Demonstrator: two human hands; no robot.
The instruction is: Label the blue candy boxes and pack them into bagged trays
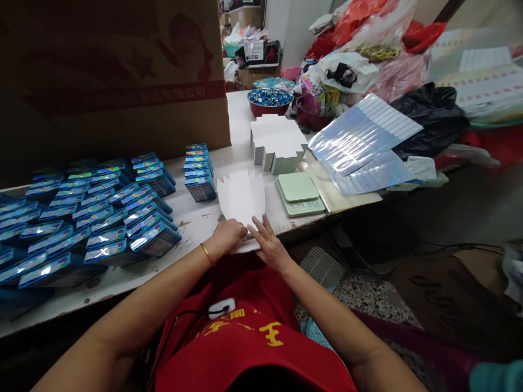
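A white die-cut card box blank (242, 197) lies partly folded at the table's front edge, its side flaps standing up. At its near end my left hand (229, 235) is closed, the fingertips pinching the card's edge. My right hand (268, 243) is beside it with fingers spread, the fingertips touching or just over the card's right near corner. Behind the blank stands a stack of flat white box blanks (278, 136). A pale green kitchen scale (300, 193) sits to the right.
Many blue printed boxes (110, 218) stand in rows at left, with a short row of blue boxes (199, 174) nearer. A big brown carton (122, 81) rises behind. Shiny silver sheets (363, 141), a red bowl (269, 109) of blue round pieces and plastic bags (368, 32) lie at right.
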